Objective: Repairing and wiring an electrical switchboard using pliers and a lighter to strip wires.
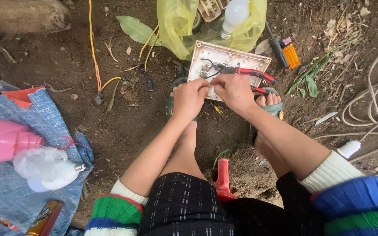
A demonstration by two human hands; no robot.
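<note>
Just above the middle of the frame, the left hand [190, 98] and the right hand [234, 90] meet at the near edge of a white switch board [228, 61] lying back-up on the dirt, propped across the person's sandalled feet. Both hands are closed, fingertips pinched together on a small white part [211, 90] held between them; what it is cannot be made out. Red-handled pliers [246, 72] rest on the board just beyond the right hand, touching its back panel. To do this fiddly pinching well, I judge both wrists should stay braced against the feet, so the board does not tip and the pliers do not slide off. Further up the frame, a white bulb [234, 15] sits in a yellow plastic bag [176, 26], with an orange lighter [291, 53] to its right.
</note>
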